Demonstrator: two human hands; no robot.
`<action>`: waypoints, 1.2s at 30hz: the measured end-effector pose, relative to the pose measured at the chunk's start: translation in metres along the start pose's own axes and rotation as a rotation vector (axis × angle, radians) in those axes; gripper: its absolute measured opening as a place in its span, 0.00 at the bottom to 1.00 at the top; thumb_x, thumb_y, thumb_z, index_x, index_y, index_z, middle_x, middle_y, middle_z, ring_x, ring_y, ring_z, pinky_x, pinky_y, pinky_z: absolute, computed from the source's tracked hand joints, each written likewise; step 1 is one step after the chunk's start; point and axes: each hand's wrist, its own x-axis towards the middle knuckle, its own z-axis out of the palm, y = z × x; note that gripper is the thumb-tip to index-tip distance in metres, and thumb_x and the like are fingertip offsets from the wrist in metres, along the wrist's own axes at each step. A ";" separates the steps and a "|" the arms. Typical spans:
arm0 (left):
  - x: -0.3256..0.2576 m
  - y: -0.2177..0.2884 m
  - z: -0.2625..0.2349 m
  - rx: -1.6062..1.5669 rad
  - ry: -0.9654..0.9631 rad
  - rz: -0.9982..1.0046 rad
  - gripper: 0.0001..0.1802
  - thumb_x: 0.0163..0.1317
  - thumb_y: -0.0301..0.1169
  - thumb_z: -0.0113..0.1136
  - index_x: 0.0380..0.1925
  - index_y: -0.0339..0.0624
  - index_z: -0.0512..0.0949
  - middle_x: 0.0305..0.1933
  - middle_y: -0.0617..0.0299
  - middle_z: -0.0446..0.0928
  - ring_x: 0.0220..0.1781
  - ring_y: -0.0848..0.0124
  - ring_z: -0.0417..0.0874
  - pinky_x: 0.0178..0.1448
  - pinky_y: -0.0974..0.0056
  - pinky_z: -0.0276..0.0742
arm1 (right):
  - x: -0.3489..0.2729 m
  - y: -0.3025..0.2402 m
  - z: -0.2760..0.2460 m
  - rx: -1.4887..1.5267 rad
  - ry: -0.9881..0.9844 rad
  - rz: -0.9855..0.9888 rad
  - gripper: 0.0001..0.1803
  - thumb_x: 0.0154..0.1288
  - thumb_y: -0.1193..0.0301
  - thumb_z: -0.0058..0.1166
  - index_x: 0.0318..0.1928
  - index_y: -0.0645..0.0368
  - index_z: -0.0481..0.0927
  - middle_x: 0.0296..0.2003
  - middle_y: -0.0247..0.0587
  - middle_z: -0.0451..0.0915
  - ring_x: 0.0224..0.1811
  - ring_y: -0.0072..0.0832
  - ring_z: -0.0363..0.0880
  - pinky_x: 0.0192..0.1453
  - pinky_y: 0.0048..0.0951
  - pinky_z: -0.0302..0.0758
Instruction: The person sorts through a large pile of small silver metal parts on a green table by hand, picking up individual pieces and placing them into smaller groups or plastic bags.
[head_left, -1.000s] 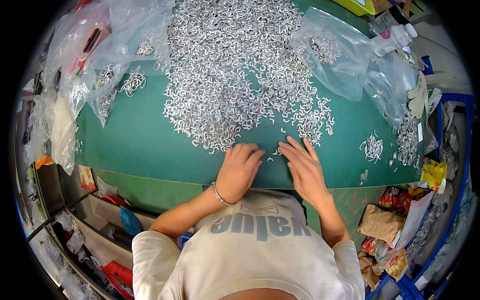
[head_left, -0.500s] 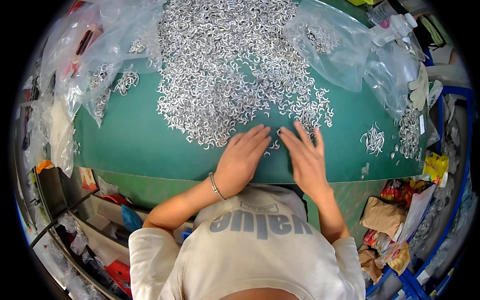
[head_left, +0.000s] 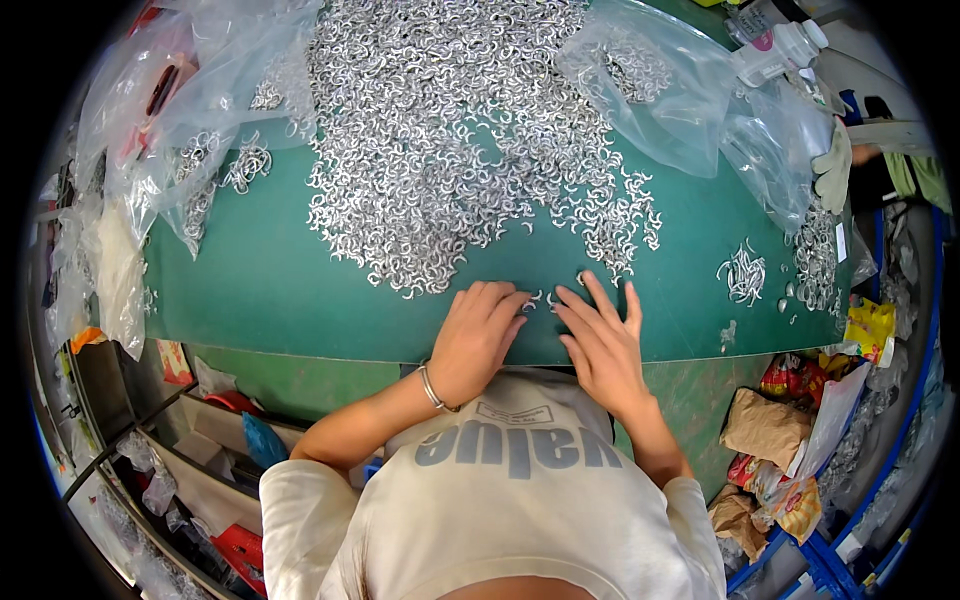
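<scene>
Small silver crescent-shaped metal pieces [head_left: 400, 190] cover the middle and far part of the green table in a wide, dense heap. Close to the near edge, my left hand [head_left: 476, 335] rests on the tabletop, its fingers side by side and slightly bent, the thumb apart. My right hand [head_left: 605, 345] lies to its right with fingers spread. Between the fingertips of both hands are a few loose crescent pieces [head_left: 538, 298]. Another piece shows by my right fingertips. Neither hand visibly grips anything.
Clear plastic bags with metal pieces lie at the left [head_left: 180, 130] and far right [head_left: 660, 85]. A small pile of slender pieces [head_left: 743, 275] sits on the right, near more metal parts [head_left: 816, 260]. A white bottle [head_left: 785, 50] and a glove [head_left: 833, 170] are beyond.
Both hands have drawn back toward the table's near edge, away from the heap. A few crescent pieces now lie nearer the edge between them. My left fingers are more bent.
</scene>
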 end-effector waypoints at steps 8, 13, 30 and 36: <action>0.009 0.006 0.004 0.025 -0.005 -0.012 0.18 0.54 0.24 0.65 0.46 0.39 0.76 0.44 0.56 0.73 0.43 0.58 0.72 0.45 0.58 0.66 | 0.013 -0.007 0.018 0.080 0.255 0.047 0.20 0.60 0.75 0.57 0.54 0.62 0.76 0.50 0.41 0.79 0.56 0.38 0.73 0.59 0.42 0.60; 0.003 0.003 0.006 0.011 -0.014 0.010 0.14 0.53 0.22 0.64 0.42 0.40 0.77 0.42 0.58 0.73 0.42 0.60 0.73 0.44 0.59 0.65 | 0.000 0.004 0.021 0.051 0.369 0.081 0.19 0.54 0.80 0.61 0.49 0.60 0.79 0.39 0.41 0.80 0.44 0.38 0.76 0.49 0.36 0.66; 0.020 0.003 0.004 -0.047 -0.061 0.100 0.19 0.51 0.17 0.60 0.46 0.38 0.79 0.45 0.57 0.74 0.44 0.59 0.75 0.49 0.57 0.71 | -0.006 -0.001 0.028 0.140 0.293 -0.082 0.12 0.53 0.79 0.61 0.40 0.63 0.81 0.43 0.42 0.79 0.46 0.41 0.75 0.49 0.39 0.70; 0.023 0.001 0.016 -0.028 -0.092 0.179 0.15 0.52 0.18 0.61 0.42 0.37 0.79 0.45 0.57 0.73 0.43 0.60 0.75 0.46 0.58 0.69 | -0.026 0.038 0.006 0.040 0.464 0.080 0.11 0.51 0.85 0.61 0.37 0.64 0.81 0.42 0.43 0.79 0.43 0.42 0.76 0.46 0.38 0.73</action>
